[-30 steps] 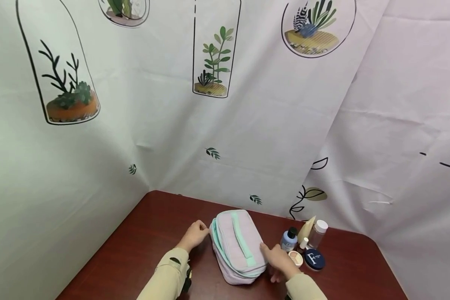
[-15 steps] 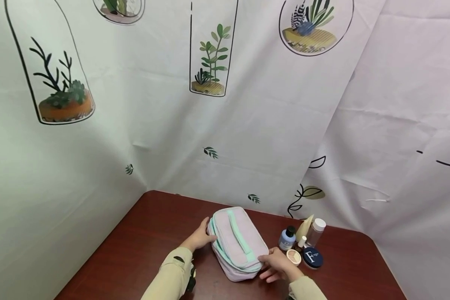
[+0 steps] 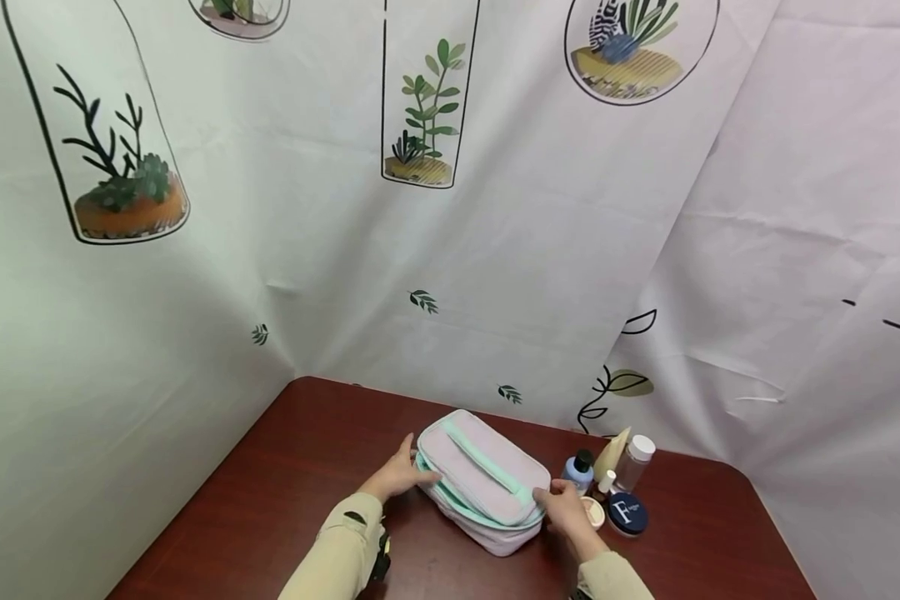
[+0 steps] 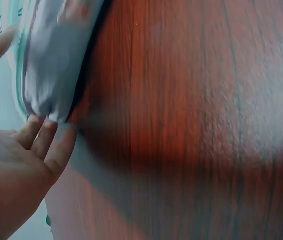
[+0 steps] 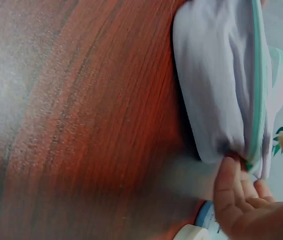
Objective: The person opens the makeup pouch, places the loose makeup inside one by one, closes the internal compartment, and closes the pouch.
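A pale lilac bag [image 3: 476,467] with mint trim and a mint strap lies tilted on the table between both hands. The left hand [image 3: 397,473] is at its left end; in the left wrist view, that hand's [image 4: 26,170] fingertips touch the bag's [image 4: 56,55] lower corner, with the thumb raised apart. The right hand [image 3: 566,510] is at the right end, its thumb by the top edge. In the right wrist view the right hand's [image 5: 251,205] fingers press the end of the bag [image 5: 211,75], thumb held away from them.
Right of the bag stand a blue bottle [image 3: 578,473] with a black cap, a cream tube [image 3: 611,456], a clear bottle [image 3: 633,467] with a white cap, a small white-capped bottle [image 3: 606,482], a round palette [image 3: 592,513] and a dark blue round case [image 3: 627,512]. A patterned curtain hangs behind the table [image 3: 217,517].
The bag has turned counterclockwise, its near end swinging right towards the bottles. My left hand has come onto its left end, and my right hand has moved slightly up with the other end.
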A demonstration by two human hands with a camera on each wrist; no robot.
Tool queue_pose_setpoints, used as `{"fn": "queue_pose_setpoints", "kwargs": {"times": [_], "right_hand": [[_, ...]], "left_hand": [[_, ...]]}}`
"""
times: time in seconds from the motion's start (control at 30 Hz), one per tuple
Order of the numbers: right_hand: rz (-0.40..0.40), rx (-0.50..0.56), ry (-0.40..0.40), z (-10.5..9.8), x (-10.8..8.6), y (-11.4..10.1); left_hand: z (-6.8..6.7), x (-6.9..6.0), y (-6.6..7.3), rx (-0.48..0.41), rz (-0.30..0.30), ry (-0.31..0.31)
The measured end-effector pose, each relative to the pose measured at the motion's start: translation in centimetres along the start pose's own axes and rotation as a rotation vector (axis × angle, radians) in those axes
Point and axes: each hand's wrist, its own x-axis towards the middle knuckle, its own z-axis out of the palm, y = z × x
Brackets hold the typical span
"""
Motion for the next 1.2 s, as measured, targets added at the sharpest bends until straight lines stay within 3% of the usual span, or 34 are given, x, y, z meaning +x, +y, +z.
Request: {"fn": "queue_pose_setpoints", "kwargs": {"times": [0.23,0.37,0.5,0.63,0.8,0.9,1.0,1.13,1.2], "right_hand": [[-0.002,0.196,-0.055,0.0,0.5,0.6],[-0.015,0.122,-0.031,0.0,0.0,0.6],[0.048,0.032,-0.019,0.1,-0.7,0.4],[0.083,0.092,-0.033,0.2,-0.8,0.3],[0.047,0.179,0.033,0.1,-0.4,0.6],[0.034,0.209,0.043,0.0,-0.3,0.8],[0.019,0.185,0.058,-0.2,-0.2,0.9],[0.004,0.083,0.102,-0.3,-0.1,1.0],[-0.01,0.033,0.119,-0.3,-0.1,1.1]], "left_hand": [[-0.7,-0.1,-0.2,0.063,-0.003,0.041],[-0.8,0.0,-0.3,0.062,-0.026,0.036],[-0.8,-0.1,-0.3,0.066,-0.036,0.034],[-0.9,-0.3,-0.2,0.054,-0.018,0.039],[-0.9,-0.7,-0.5,-0.059,-0.05,0.039],[-0.8,-1.0,-0.8,-0.147,-0.088,0.004],[-0.7,-1.4,-0.9,-0.205,-0.095,-0.081],[-0.6,-1.9,-0.8,-0.219,-0.072,-0.205],[-0.6,-2.1,-0.7,-0.2,-0.063,-0.237]]}}
